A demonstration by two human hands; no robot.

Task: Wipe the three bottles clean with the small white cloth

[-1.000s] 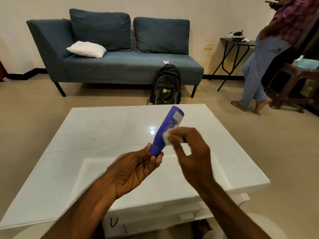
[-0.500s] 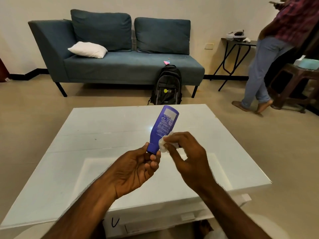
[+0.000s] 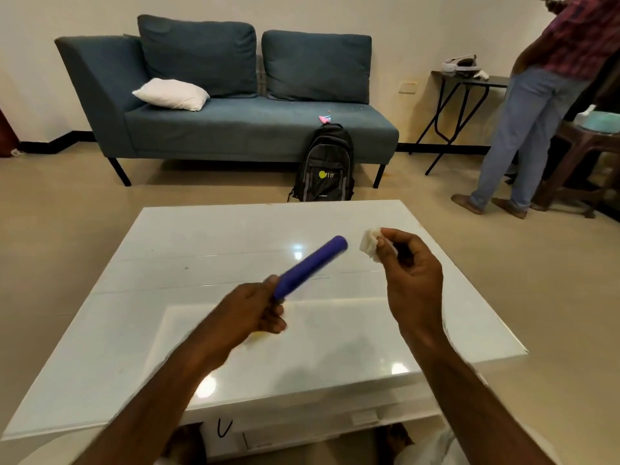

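left grip (image 3: 255, 313): closed round the lower end of the bottle. Back of the hand faces the camera. Motion-blurred, finger detail unclear.
bottle (image 3: 310, 268): purple-blue, slim. One end sits in the left grip, the other end is free and tilted up to the right. It is held in the air over the table, not touching it. Blurred, label unreadable.
right grip (image 3: 412, 273): pinching the cloth between thumb and fingertips, other fingers curled in. It is raised to the right of the bottle's free end.
cloth (image 3: 369, 245): small, white, bunched. It sticks out of the right grip on the side facing the bottle, near the bottle's tip but apart from it.
table (image 3: 167, 263): white, glossy, low, with light glints on top. Both forearms reach over its near edge. There is a black U-like mark on the front.
sofa (image 3: 235, 135): teal, against the far wall, two back cushions.
pillow (image 3: 171, 94): white, on the left part of the sofa seat.
backpack (image 3: 327, 166): black, upright on the floor against the sofa front, beyond the table's far edge.
pink item (image 3: 324, 119): small, on the seat edge just above the backpack. Cannot tell what it is.
second person (image 3: 530, 129): standing far right in jeans and a checked shirt, cut off at the top.
side table (image 3: 469, 82): black, crossed legs, by the wall next to the second person. The things on it are unclear.
stool (image 3: 583, 146): brown, at the right edge.
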